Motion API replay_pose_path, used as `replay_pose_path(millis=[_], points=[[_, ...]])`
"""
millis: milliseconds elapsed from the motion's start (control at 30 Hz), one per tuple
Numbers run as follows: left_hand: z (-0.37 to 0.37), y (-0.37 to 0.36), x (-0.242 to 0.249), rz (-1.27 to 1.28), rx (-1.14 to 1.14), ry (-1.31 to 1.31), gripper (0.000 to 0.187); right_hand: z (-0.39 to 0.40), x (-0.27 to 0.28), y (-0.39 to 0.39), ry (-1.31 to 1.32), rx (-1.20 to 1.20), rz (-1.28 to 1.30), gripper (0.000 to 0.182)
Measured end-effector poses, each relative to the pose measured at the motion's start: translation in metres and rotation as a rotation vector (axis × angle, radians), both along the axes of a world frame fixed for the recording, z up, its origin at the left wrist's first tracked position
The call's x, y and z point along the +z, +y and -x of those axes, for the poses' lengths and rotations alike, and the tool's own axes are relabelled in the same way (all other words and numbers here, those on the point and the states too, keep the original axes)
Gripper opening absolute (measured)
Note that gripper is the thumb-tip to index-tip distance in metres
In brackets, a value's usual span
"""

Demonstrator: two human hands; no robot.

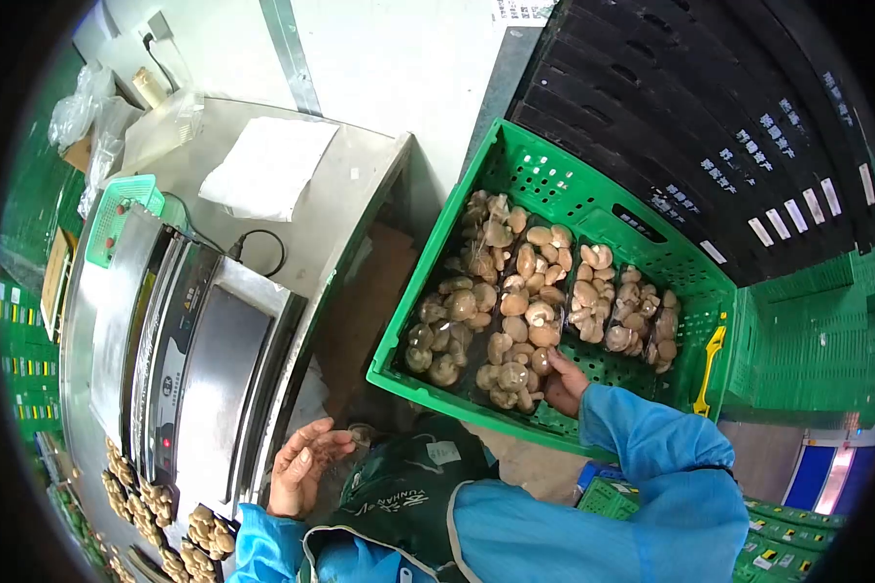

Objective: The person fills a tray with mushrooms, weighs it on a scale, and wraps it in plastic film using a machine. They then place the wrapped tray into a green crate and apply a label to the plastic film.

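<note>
Mushrooms [540,313] in packs fill our green crate [515,170]; right hand [564,382] fingers clamped on one pack, left hand [301,466] open, empty beside the sealer [199,369]; a loose grip could spill it.

The green crate [428,291] is open on top, so a hand can come down into it freely; its walls block entry from the sides. Inside, packs of mushrooms [525,321] fill the floor from 9 to 3 o'clock, leaving bare mesh only near the wall at 5 o'clock, where the right hand [564,382] sits. Stacked black crates [710,107] close off 1 o'clock. At 9 o'clock the steel machine [214,369] stands, with a narrow gap between it and the crate holding the left hand [301,466].
</note>
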State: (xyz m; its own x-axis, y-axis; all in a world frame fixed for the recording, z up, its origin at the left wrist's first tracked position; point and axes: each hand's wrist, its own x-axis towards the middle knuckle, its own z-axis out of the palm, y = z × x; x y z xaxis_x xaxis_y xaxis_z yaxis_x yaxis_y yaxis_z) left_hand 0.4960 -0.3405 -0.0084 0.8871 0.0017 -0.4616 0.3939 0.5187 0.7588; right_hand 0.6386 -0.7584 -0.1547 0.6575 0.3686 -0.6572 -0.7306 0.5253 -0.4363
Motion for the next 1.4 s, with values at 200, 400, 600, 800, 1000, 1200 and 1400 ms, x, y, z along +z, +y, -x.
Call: replay_pose_path(millis=[200,400,600,800,1000,1200,1400], points=[[0.0,-0.011,-0.001,0.018,0.005,0.045,0.056,-0.004,0.041,0.008,-0.051,0.002,0.029,0.052],[0.0,-0.017,-0.013,0.055,-0.036,0.024,0.052,0.004,-0.014,0.025,-0.013,-0.077,-0.051,0.05],[0.001,-0.018,-0.018,-0.027,-0.092,0.114,0.049,0.0,-0.007,0.018,-0.126,0.251,0.453,0.05],[0.026,-0.005,-0.04,-0.029,-0.062,0.139,0.043,-0.029,0.005,-0.012,-0.054,0.799,0.944,0.051],[0.077,0.034,-0.032,-0.126,0.029,0.12,0.045,-0.078,0.148,0.04,-0.595,0.67,0.937,0.019],[0.183,0.108,-0.031,-0.627,0.755,0.038,0.027,0.046,0.213,0.312,-0.879,1.263,-0.049,0.019],[0.392,0.235,-0.083,-0.899,1.538,0.383,0.034,0.255,0.116,0.537,-0.344,1.587,-0.233,0.057]])
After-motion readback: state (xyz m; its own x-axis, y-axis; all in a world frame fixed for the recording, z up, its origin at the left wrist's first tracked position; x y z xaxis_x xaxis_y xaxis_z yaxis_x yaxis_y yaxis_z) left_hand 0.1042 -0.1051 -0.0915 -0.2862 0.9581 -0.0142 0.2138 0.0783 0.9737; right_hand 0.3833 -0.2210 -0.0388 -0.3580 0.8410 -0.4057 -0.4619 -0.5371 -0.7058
